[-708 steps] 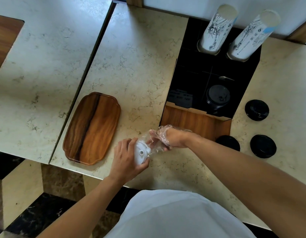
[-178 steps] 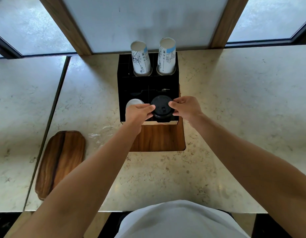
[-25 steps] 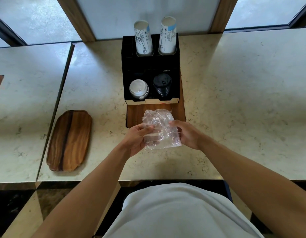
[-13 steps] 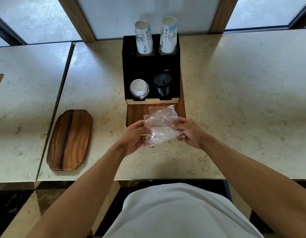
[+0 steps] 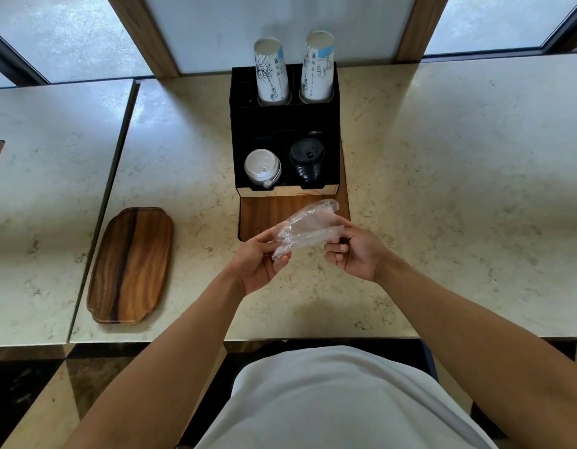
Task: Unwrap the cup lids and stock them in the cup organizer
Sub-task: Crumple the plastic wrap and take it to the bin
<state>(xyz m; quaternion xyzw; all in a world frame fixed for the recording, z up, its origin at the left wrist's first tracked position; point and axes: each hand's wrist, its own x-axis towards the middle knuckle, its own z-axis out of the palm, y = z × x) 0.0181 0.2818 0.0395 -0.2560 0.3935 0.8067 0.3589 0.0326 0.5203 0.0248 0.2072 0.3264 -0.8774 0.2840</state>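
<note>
A black cup organizer [image 5: 283, 124] stands at the back of the marble counter. Its front left slot holds a stack of white lids [image 5: 262, 165], its front right slot a stack of black lids [image 5: 307, 158]. Two stacks of printed paper cups [image 5: 271, 71] rise from the rear slots. In front of the organizer, above its wooden base [image 5: 259, 215], a crumpled clear plastic wrapper [image 5: 305, 230] hangs between my hands. My left hand [image 5: 259, 262] pinches its lower left end. My right hand [image 5: 353, 251] grips its right side.
A wooden tray [image 5: 131, 264] lies on the counter to the left. A seam [image 5: 99, 209] separates this counter from the neighbouring one. The counter's front edge [image 5: 313, 337] runs just ahead of my body. Windows sit behind the organizer.
Both hands have folded the wrapper from a flat sheet into a narrower, slanted bundle and shifted slightly right. The lids in the organizer have not moved.
</note>
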